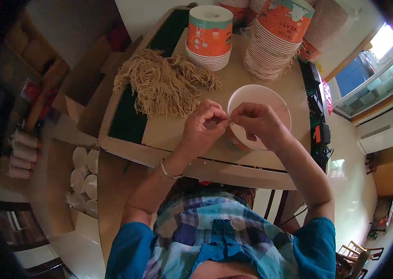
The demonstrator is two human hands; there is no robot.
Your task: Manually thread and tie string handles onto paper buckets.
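My left hand (204, 124) and my right hand (260, 122) meet fingertip to fingertip over the near left rim of a paper bucket (273, 104). Both are closed in a pinch. Whatever lies between the fingers is too small to make out. White inside and orange outside, the bucket sits near the table's front edge, tilted so that its mouth shows. Part of its left side is covered by my hands. Just beyond my left hand spreads a loose pile of tan twine strands (161, 83).
Behind the twine stands a stack of upside-down orange and green paper buckets (210, 39). A taller leaning stack (273, 49) is to its right. Dark boxy devices with cables (318, 132) line the table's right edge. An open carton (84, 216) of white rounded items stands at the lower left.
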